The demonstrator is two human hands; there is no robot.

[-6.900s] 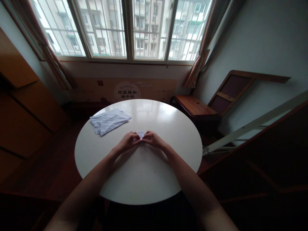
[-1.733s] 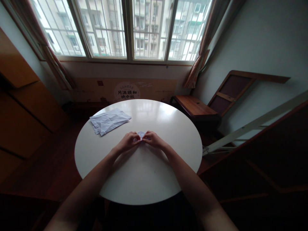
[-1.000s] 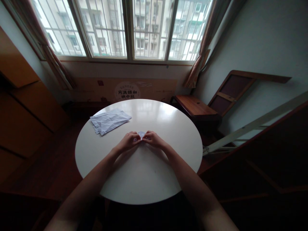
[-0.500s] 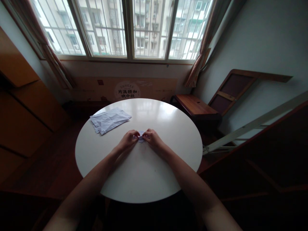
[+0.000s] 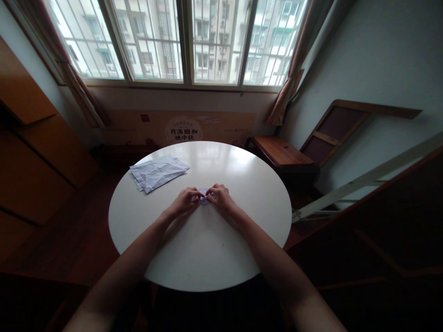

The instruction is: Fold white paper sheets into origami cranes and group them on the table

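Small paper piece (image 5: 203, 201) just below frame centre; left hand (image 5: 187, 200) and right hand (image 5: 219, 198) pinching it from either side; likely light, floppy, tears easily; grip side edges gently.

A person's slender left arm (image 5: 133, 258) and right arm (image 5: 273, 253) are bare as far as the view shows, tapering to slim wrists (image 5: 169, 215) and the uncovered left hand (image 5: 187, 201) and right hand (image 5: 219, 198); any clothing below is lost in deep shadow (image 5: 218, 309).

Home room: tied curtains (image 5: 281, 105), barred windows (image 5: 187, 50) facing flats (image 5: 204, 30), wooden cabinets (image 5: 44, 159), round table (image 5: 204, 251).
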